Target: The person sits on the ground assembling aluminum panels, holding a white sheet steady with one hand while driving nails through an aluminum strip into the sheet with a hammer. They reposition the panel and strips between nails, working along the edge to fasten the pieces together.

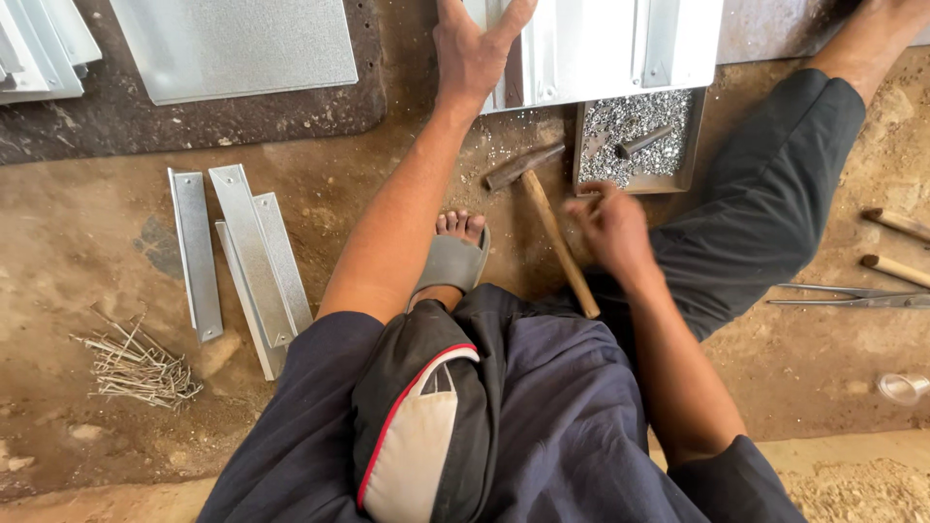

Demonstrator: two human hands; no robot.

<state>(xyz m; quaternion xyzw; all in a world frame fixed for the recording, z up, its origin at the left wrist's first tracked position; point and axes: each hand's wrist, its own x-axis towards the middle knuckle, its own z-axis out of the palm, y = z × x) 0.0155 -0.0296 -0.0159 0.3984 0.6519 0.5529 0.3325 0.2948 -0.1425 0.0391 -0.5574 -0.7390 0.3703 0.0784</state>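
Observation:
My left hand (472, 50) lies flat, fingers spread, on a folded grey sheet-metal piece (601, 44) at the top of the view. My right hand (612, 230) hovers blurred just below a shallow metal tray (694, 145) filled with small silvery rivets, its fingers pinched together; whether it holds a rivet I cannot tell. A hammer (552, 228) with a wooden handle lies on the ground between my hands, its head near the tray's left corner. A dark punch (644, 141) rests in the tray.
Several flat metal strips (254, 257) lie at left, with a pile of thin wires (136, 368) below them. A large metal sheet (237, 44) sits on a dark mat. Snips (852, 298) and wooden handles (896, 247) lie at right. My sandalled foot (455, 254) is between my arms.

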